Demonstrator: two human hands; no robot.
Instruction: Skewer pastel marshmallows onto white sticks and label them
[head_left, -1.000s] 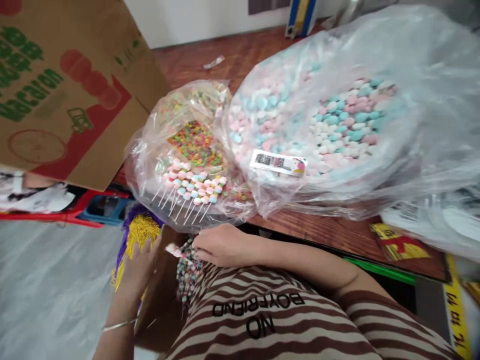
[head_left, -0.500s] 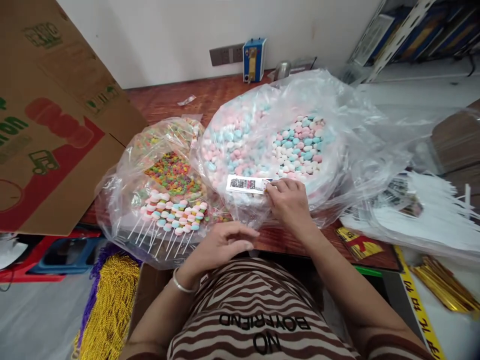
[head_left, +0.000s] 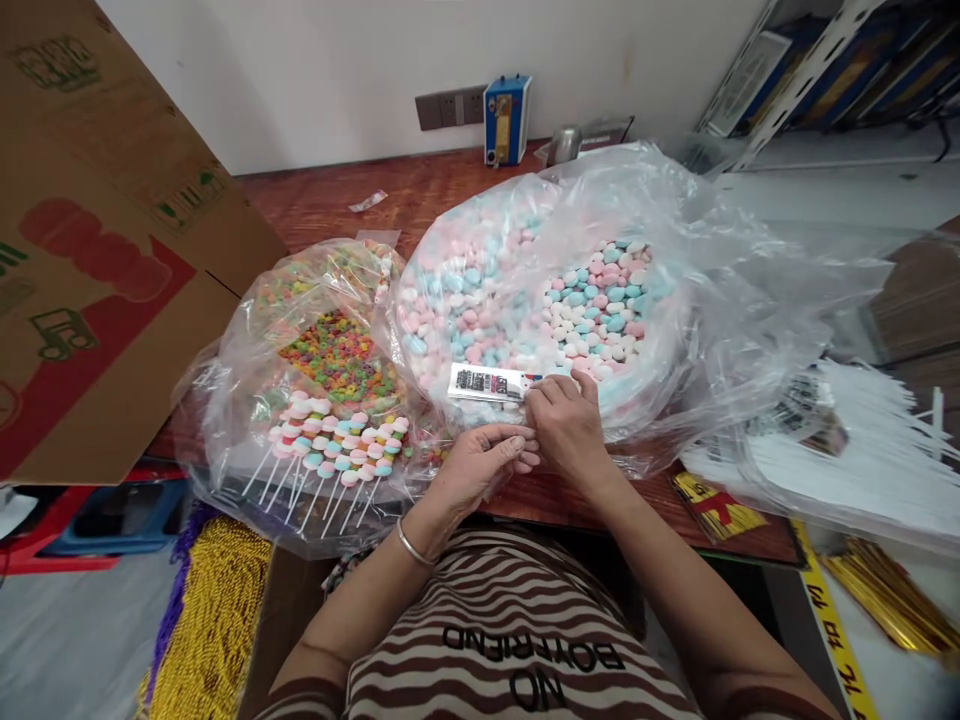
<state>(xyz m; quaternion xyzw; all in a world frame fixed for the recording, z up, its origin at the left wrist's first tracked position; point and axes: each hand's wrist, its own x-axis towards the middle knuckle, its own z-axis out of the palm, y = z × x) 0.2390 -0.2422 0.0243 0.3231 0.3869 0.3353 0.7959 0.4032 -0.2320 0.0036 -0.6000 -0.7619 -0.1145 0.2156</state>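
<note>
Well to the left of the large clear plastic bag of pink, blue and white candies (head_left: 480,290), you have a tall brown cardboard box with red and green print (head_left: 112,300). Between box and large bag, on the reddish-brown wood-grain surface (head_left: 300,205), sits a smaller clear plastic bag of multicoloured ring-shaped pieces (head_left: 330,350), with pastel candies on thin white sticks (head_left: 345,440) at its near side. The white paper label strip with dark print (head_left: 484,383) lies on the large bag's near edge. Just in front of that edge, your left hand (head_left: 487,460) has its fingers loosely curled; you can't tell if they hold anything. Your right hand (head_left: 566,420) is bent in, fingertips at the strip's right end; whether they pinch it is hidden. The strip could slide off the large bag's slick, sloping plastic if nudged, and it may crease if both hands crowd it. Leaning on the large bag might crush its candies.
</note>
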